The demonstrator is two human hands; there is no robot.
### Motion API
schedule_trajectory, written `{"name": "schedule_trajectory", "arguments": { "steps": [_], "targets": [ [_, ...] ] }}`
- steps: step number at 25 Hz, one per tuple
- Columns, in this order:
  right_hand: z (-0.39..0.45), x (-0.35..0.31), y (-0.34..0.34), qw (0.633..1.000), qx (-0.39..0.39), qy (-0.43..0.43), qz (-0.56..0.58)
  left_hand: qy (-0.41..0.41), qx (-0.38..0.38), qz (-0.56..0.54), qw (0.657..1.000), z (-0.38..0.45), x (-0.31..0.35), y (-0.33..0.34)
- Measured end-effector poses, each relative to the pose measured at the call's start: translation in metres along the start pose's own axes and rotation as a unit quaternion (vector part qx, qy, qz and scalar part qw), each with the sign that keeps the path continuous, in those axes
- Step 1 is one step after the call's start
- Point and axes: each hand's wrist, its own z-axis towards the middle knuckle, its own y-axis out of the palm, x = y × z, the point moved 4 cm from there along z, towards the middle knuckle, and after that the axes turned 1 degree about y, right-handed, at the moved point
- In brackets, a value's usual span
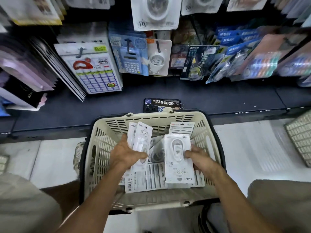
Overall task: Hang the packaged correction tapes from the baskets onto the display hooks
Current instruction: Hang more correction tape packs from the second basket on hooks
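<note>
left hand (125,153) grips 2 upright packaged correction tapes (140,140); right hand (201,158) pinches 1 packet (178,157), both inside the basket (104,133) walls.

Single head-worn wide-angle view, looking steeply down, close over basket (207,132), display hooks (128,46) ahead

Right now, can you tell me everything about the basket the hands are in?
The basket is cream plastic with slotted, see-through walls and a dark handle folded down around it. It sits upright on the pale floor against the dark shelf base. Packaged correction tapes lie inside. The left hand and right hand each grip packs over it.
</note>
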Motion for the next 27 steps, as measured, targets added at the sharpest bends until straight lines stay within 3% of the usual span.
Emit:
{"name": "schedule_trajectory", "arguments": {
  "steps": [2, 5, 8, 11, 14, 21, 27],
  "targets": [
    [-0.017, -0.034, 0.003, 0.996, -0.063, -0.058, -0.029, 0.005, 0.001, -0.118, 0.993, -0.012, 0.004, -0.013],
    [-0.046, -0.096, -0.003, 0.985, -0.074, -0.154, -0.016, 0.008, -0.009, -0.264, 0.964, -0.033, 0.015, -0.033],
    [-0.077, -0.150, -0.006, 0.970, -0.058, -0.236, -0.009, 0.044, -0.040, -0.351, 0.934, -0.059, 0.039, -0.050],
    [-0.105, -0.181, 0.003, 0.963, -0.070, -0.258, -0.021, 0.094, -0.052, -0.405, 0.908, -0.085, 0.075, -0.070],
    [-0.136, -0.211, 0.000, 0.953, -0.027, -0.301, -0.001, 0.137, -0.046, -0.428, 0.892, -0.100, 0.107, -0.102],
    [-0.184, -0.244, -0.009, 0.931, 0.005, -0.364, -0.023, 0.196, -0.013, -0.404, 0.893, -0.129, 0.135, -0.157],
    [-0.222, -0.288, -0.039, 0.921, -0.055, -0.372, -0.100, 0.269, -0.059, -0.297, 0.914, -0.147, 0.162, -0.190]
  ]
}}
